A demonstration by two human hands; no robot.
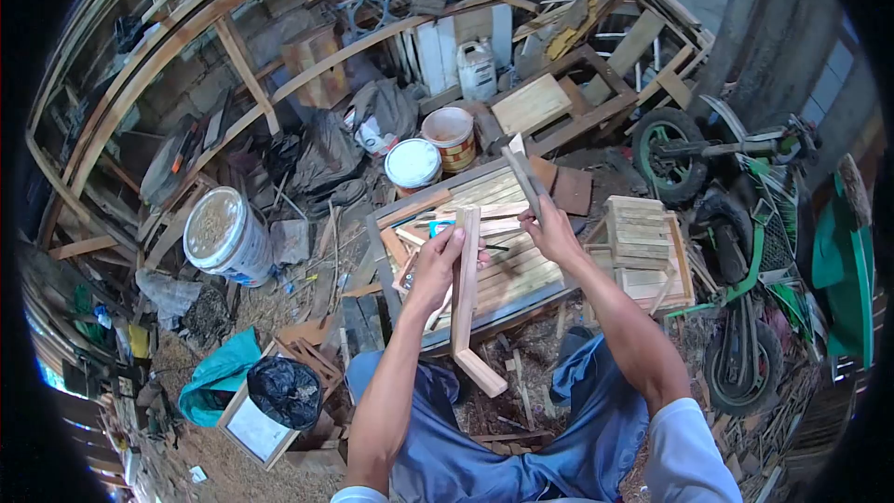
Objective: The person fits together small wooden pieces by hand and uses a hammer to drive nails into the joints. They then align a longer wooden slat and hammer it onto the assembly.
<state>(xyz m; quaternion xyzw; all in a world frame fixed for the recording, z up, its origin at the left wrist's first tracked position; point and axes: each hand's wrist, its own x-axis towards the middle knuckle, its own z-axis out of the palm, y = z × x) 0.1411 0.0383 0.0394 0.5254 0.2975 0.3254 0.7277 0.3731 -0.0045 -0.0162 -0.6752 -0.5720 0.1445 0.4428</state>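
My left hand (438, 267) is closed round an L-shaped piece of joined wooden strips (465, 293), held upright over my lap, its short leg angling down to the right. In my right hand (553, 233) is a long, flat grey-brown bar (527, 174), tilted up and away to the left; I cannot tell whether it is wood or a tool. Both hands are above the near half of a low slatted wooden work table (498, 188) with a grey rim. A small bright blue item (441, 227) and several loose wood offcuts lie on it beside my left hand.
Two paint buckets, one white-lidded (413, 164) and one open (449, 138), stand behind the table. A larger bucket (225, 235) is at left. A slatted wooden box (639, 235) sits at right, near a green motorbike (745, 251). By my left leg is a crate with a black bag (284, 393).
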